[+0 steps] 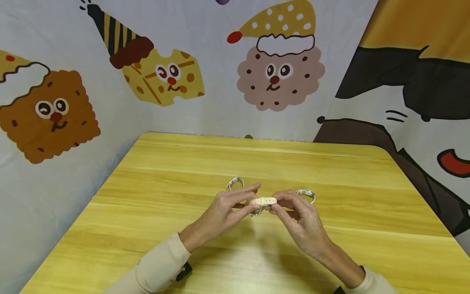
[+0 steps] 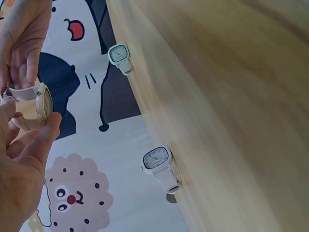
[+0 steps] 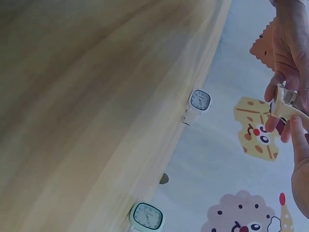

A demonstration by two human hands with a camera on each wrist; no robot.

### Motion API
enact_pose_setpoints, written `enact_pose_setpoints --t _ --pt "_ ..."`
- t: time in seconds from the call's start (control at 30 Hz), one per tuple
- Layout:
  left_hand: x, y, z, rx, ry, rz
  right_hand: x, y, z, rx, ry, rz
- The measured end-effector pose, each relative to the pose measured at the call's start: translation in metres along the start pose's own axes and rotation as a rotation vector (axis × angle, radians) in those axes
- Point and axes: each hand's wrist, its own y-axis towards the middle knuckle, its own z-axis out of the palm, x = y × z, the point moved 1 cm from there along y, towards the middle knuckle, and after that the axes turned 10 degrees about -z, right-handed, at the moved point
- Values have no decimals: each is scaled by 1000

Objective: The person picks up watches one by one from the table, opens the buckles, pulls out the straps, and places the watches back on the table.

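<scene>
A cream wristwatch (image 1: 265, 201) is held up above the table between both hands. My left hand (image 1: 225, 206) grips its case (image 2: 47, 102) between thumb and fingers, with the index finger stretched out above. With thumb and index finger, my right hand (image 1: 302, 220) pinches the end of the strap, where small holes show. In the left wrist view the strap (image 2: 26, 94) bends round from the case toward the right fingers. The dial is turned mostly away in the head view.
Beyond the left hand, a white wristwatch (image 2: 157, 158) stands on the wooden table (image 1: 205, 159) with its strap looped. A pale green-rimmed wristwatch (image 3: 147, 216) stands behind the right hand. A cloth with cartoon figures (image 1: 220, 81) hangs along the table's far edge.
</scene>
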Motion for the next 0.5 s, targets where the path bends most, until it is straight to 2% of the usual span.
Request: enact_pose_setpoints --t 0.13,0.33,0.5 --pt "0 0 0 4 -11 -8 2 -1 0 12 -2 35" --pt "0 0 -1 12 -12 -10 1 -1 -1 23 -17 -1" --pt "3 0 -1 26 19 21 2 5 -5 82 -48 -11"
